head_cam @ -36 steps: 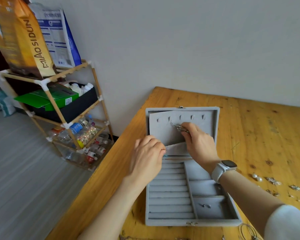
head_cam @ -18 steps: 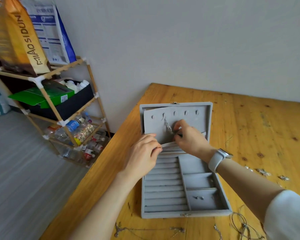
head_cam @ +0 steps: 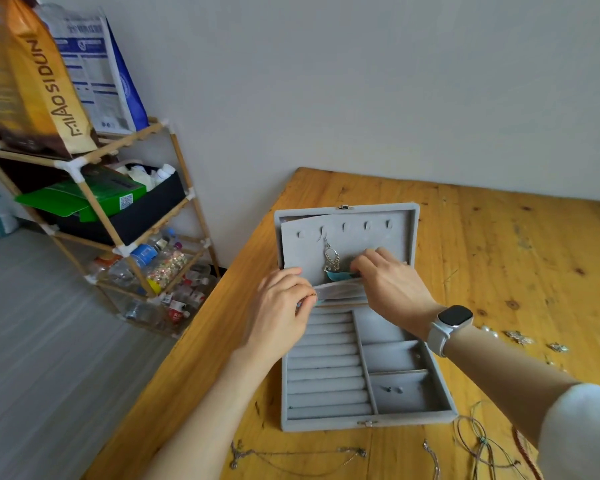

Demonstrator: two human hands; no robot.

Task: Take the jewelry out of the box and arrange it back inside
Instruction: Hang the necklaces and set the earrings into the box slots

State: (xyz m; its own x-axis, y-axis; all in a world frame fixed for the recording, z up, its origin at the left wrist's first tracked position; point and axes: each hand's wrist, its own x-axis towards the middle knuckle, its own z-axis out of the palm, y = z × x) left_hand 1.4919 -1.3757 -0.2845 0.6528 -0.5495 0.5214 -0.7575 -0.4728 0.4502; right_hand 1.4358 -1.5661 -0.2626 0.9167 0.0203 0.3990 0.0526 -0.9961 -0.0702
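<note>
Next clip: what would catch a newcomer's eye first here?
The open grey jewelry box on the wooden table, with a dangling silver earring hung on a hook in its lid. Both hands work at the lid pocket: left hand pinching its edge, right hand by the earring.

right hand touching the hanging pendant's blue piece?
Touching. Head view: right hand fingertips meet the blue piece of the hanging pendant, no gap visible.

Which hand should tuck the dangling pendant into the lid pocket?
Right. The right hand already has its fingers at the teal end of the silver pendant hanging from a hook on the grey velvet jewelry box lid. The left hand is busy holding the pocket edge.
</note>
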